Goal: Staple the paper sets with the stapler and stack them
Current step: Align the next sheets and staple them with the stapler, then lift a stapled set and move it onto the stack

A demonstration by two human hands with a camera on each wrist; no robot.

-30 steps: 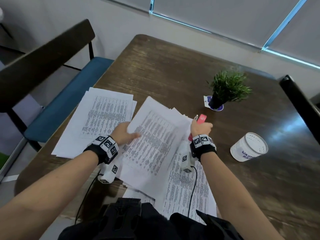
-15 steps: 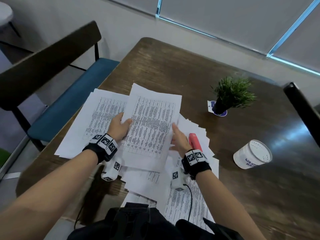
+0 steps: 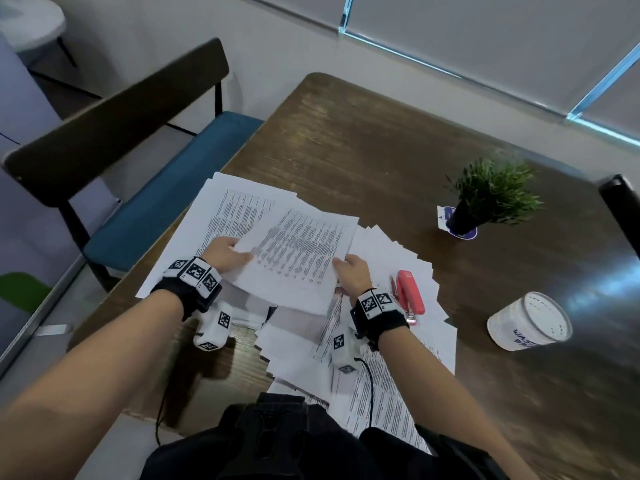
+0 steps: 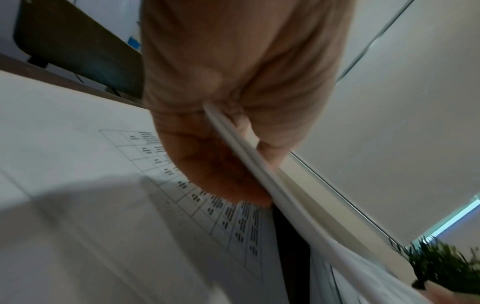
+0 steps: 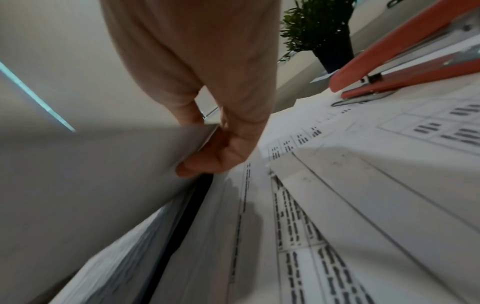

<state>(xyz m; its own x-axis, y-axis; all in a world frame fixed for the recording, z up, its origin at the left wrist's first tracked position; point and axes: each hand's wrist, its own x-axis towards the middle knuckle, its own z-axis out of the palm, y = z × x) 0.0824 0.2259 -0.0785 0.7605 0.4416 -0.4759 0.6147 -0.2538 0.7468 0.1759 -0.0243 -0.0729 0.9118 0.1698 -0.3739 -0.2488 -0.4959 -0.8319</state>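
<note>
Dark grained wooden table carries fanned loose white printed sheets, its far half bare. Both hands lift one thin printed paper set: left hand and right hand each pinch an edge. One glossy red stapler lies just right.
</note>
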